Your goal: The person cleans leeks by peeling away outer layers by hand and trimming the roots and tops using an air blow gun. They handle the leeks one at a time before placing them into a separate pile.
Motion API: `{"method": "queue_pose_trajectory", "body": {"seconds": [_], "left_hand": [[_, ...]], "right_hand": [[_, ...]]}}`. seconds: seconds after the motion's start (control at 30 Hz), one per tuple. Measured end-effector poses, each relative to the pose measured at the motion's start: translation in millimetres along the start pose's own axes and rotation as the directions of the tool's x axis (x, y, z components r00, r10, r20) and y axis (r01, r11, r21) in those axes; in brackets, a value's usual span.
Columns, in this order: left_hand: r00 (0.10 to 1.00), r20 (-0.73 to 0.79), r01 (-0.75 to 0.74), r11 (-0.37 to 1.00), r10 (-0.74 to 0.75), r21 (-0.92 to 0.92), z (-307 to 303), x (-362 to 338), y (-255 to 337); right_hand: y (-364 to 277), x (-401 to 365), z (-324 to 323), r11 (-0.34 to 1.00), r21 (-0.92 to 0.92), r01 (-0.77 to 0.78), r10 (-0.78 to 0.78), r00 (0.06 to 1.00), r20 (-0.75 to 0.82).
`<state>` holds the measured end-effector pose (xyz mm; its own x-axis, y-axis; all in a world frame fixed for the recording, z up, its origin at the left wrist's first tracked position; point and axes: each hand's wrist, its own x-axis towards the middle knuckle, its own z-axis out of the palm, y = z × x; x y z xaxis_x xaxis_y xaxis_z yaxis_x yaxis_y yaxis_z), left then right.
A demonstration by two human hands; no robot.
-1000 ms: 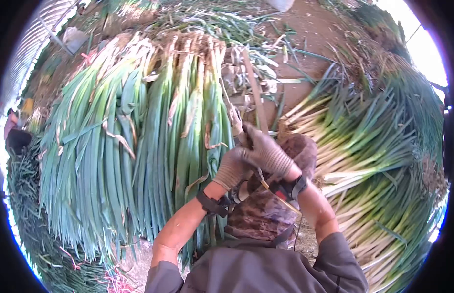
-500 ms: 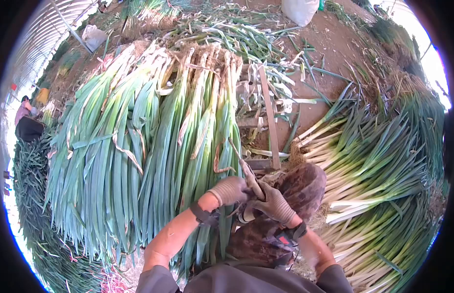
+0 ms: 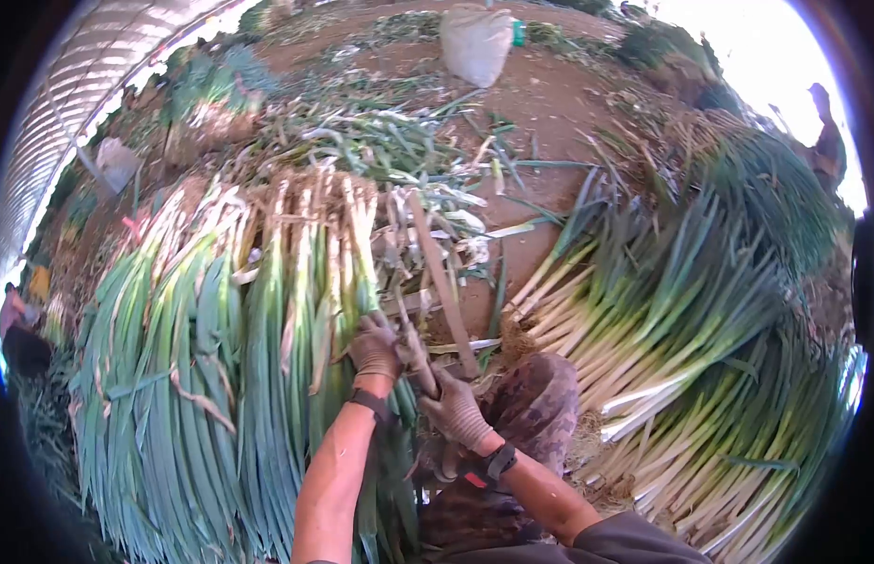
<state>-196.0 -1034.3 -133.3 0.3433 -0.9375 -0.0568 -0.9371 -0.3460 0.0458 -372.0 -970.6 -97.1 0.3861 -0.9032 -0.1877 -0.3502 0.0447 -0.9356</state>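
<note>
My left hand (image 3: pixel 375 348), in a knitted glove, lies at the right edge of a wide pile of long green onions (image 3: pixel 211 376), with its fingers curled round stalks there. My gloved right hand (image 3: pixel 456 411) is closed round the lower end of a slender stick-like tool (image 3: pixel 417 355). That tool has a thick, pale lower part and a thin tip, and it slants up and to the left beside my left hand. The green onions lie with roots at the far end and leaves toward me. My palms are hidden from view.
A wooden bar (image 3: pixel 441 282) rises past the pile's right side. More green onions (image 3: pixel 644 348) lie stacked on the right, roots toward me. Loose trimmed leaves (image 3: pixel 390 141) litter the ground ahead, near a white sack (image 3: pixel 476 47). A person (image 3: pixel 827 141) stands far right.
My left hand has moved from beside the tool up onto the green onions. My right hand still holds the tool. The view has tilted upward and shifted right.
</note>
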Motion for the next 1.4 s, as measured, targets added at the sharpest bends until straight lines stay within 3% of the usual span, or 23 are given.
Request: {"method": "queue_pose_trajectory", "body": {"seconds": [0.07, 0.1, 0.2, 0.27, 0.3, 0.33, 0.4, 0.47, 0.5, 0.6, 0.67, 0.73, 0.83, 0.93, 1.0, 1.17, 1.4], "left_hand": [[0.999, 0.043, 0.001, 0.992, 0.004, -0.124, 1, 4, -7], [0.997, 0.079, 0.005, 0.993, 0.004, -0.119, -7, 2, -7], [0.987, 0.121, -0.083, 0.986, 0.101, -0.148, -23, -32, -10], [0.961, 0.164, -0.18, 0.955, 0.222, -0.237, -35, -75, -9], [0.958, 0.191, -0.166, 0.957, 0.214, -0.24, -30, -97, -5], [0.91, -0.009, -0.401, 0.872, 0.415, -0.28, 6, -120, -22], [0.941, 0.242, -0.131, 0.913, 0.238, -0.386, -9, -143, -6], [0.955, 0.217, -0.088, 0.894, 0.2, -0.439, -5, -151, -2], [0.962, 0.206, -0.067, 0.883, 0.181, -0.465, -3, -154, 1], [0.979, 0.11, -0.064, 0.771, 0.171, -0.633, -19, -144, 5], [0.987, -0.015, -0.133, 0.746, 0.163, -0.652, -2, -134, -8], [0.993, 0.05, -0.051, 0.785, 0.104, -0.617, 9, -123, -16], [0.996, 0.07, -0.01, 0.811, 0.063, -0.585, 19, -126, -22], [0.995, 0.1, 0.04, 0.805, 0.025, -0.592, 23, -124, -20], [0.991, 0.134, 0.067, 0.802, 0.017, -0.594, 21, -125, -20], [0.993, 0.118, 0.055, 0.8, 0.02, -0.597, 16, -126, -18], [0.995, 0.092, 0.036, 0.791, 0.025, -0.611, 19, -124, -23]], "right_hand": [[6, -14, -12, 0.995, -0.046, 0.092, -0.091, 0.996, 0.013], [11, -19, -21, 0.999, -0.043, 0.033, -0.029, 0.995, 0.092], [3, -43, -39, 0.994, -0.002, 0.109, -0.109, 0.994, -0.025], [-3, -55, -44, 0.995, -0.012, 0.102, -0.101, 0.991, 0.088], [-6, -60, -46, 0.991, -0.053, 0.125, -0.116, 0.982, 0.147], [-10, -66, -47, 0.985, -0.093, 0.148, -0.127, 0.97, 0.207], [-17, -74, -47, 0.997, -0.046, 0.063, -0.056, 0.987, 0.152], [-14, -80, -45, 0.999, 0.0, 0.032, -0.032, 0.998, 0.047], [-13, -84, -46, 0.999, -0.038, 0.036, -0.033, 0.997, 0.067], [-13, -98, -45, 0.991, -0.13, 0.042, -0.023, 0.989, 0.147], [2, -103, -44, 0.983, -0.185, -0.014, 0.019, 1.0, 0.025], [11, -105, -41, 0.969, -0.243, 0.045, -0.049, 0.999, -0.007], [-12, -114, -39, 0.967, -0.246, -0.062, 0.085, 0.993, 0.083], [7, -124, -32, 0.975, -0.223, 0.01, 0.01, 0.996, 0.09], [8, -128, -31, 0.964, -0.266, -0.006, 0.039, 0.992, 0.119], [16, -119, -27, 0.955, -0.295, 0.036, -0.016, 0.997, 0.072], [29, -77, -16, 0.89, -0.433, 0.143, -0.093, 0.986, 0.136]]}}
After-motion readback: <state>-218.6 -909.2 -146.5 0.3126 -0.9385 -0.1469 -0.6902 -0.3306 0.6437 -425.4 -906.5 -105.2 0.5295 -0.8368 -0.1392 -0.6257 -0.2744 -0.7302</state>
